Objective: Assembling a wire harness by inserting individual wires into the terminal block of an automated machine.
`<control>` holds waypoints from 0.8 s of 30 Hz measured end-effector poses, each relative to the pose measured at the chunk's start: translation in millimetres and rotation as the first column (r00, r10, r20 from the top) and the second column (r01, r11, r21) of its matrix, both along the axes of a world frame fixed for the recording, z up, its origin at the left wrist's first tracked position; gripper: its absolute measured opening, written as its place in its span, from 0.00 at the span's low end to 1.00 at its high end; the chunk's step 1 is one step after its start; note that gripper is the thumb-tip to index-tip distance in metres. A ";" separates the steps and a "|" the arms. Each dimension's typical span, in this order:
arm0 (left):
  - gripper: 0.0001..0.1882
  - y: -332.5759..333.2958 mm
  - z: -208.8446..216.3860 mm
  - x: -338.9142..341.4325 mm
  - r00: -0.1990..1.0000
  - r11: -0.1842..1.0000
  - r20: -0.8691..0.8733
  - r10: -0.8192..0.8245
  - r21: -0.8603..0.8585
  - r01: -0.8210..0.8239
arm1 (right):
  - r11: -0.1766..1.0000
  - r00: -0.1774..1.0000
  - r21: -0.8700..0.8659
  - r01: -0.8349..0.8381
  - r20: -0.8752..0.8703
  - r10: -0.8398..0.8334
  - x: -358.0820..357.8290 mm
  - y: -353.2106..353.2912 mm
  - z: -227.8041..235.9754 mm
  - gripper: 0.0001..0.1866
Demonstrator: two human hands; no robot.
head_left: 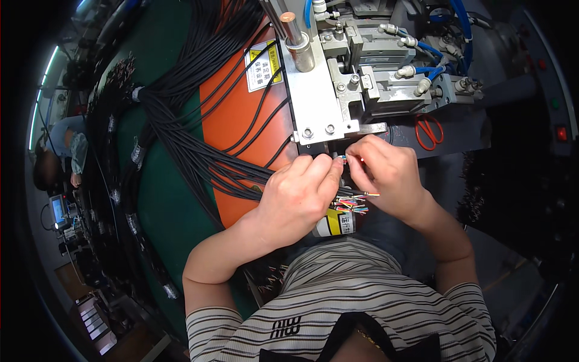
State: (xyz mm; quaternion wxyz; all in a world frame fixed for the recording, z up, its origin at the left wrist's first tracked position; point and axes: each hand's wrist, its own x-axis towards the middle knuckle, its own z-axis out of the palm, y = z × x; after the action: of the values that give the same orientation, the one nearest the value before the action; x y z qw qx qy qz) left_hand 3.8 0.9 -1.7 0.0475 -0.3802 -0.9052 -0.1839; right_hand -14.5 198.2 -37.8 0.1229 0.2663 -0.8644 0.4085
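Observation:
My left hand (301, 190) is closed around a black cable, its thumb and forefinger pinching near the end at the machine's front edge. Close against it, my right hand (389, 172) pinches the thin coloured wires (344, 159) that come out of that cable end; the fingertips partly hide them. Below the two hands, several stripped cable ends with red, white, yellow and blue wires (354, 204) stick out to the right. They belong to the thick bundle of black cables (181, 145) lying to the left. Just beyond my fingers stands a metal machine block (316, 96).
Pneumatic cylinders (392, 90) with blue tubes are at the back right. Red-handled scissors (428, 133) lie beside them. An orange panel (241, 123) with a warning label (263, 67) and a green surface (160, 205) spread leftward. Another person (66, 139) sits far left.

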 end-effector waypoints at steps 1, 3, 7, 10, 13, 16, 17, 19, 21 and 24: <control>0.26 -0.2 0.0 -0.7 1.000 1.000 0.008 0.014 0.005 -0.014 | 0.998 0.999 0.060 -0.011 0.037 0.009 -0.6 1.8 3.3 0.04; 0.25 -1.0 0.5 -1.8 0.999 0.999 0.024 0.040 0.016 -0.041 | 0.993 0.997 0.119 -0.025 0.074 0.016 -0.6 3.2 3.9 0.04; 0.25 -25.0 -5.7 2.8 0.986 0.968 0.042 0.162 0.188 -0.167 | 1.000 0.961 -0.029 -0.011 0.275 0.019 0.2 2.7 -2.4 0.03; 0.21 -28.8 -11.8 7.0 0.984 0.969 0.029 0.175 0.171 -0.177 | 0.999 0.960 -0.046 0.017 0.281 -0.004 1.6 4.8 -2.4 0.06; 0.21 -26.5 -13.7 3.1 0.976 0.971 -0.029 0.216 0.113 -0.211 | 0.964 0.891 -0.260 0.049 0.447 0.075 11.7 10.2 3.5 0.11; 0.22 -26.4 -12.2 -1.3 0.968 0.975 -0.112 0.223 0.027 -0.222 | 0.885 0.877 -0.461 -0.063 0.398 0.269 21.2 12.5 6.3 0.14; 0.22 -25.2 -10.8 -1.0 0.969 0.975 -0.112 0.220 0.027 -0.218 | 0.886 0.894 -0.461 -0.051 0.375 0.246 21.8 11.4 4.0 0.13; 0.23 -20.5 -8.3 1.8 0.997 0.970 0.026 0.079 0.228 -0.083 | 0.887 0.910 -0.460 -0.036 0.352 0.219 21.8 7.4 1.3 0.11; 0.23 -13.3 -3.9 2.6 0.997 0.966 0.048 0.054 0.250 -0.064 | 0.807 0.775 -0.583 0.093 0.551 0.309 20.2 0.3 0.1 0.09; 0.21 -11.5 -3.4 -0.5 0.984 0.935 0.177 0.033 0.343 -0.093 | 0.559 0.633 -0.802 0.211 0.548 0.547 16.2 1.8 -3.1 0.10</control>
State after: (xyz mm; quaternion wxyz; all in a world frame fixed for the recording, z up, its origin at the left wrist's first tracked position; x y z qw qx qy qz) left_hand 3.3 -10.5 -5.1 0.0438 -0.3194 -0.8706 -0.3716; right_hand 1.8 200.0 -40.9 -0.1845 0.0751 -0.5092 0.8373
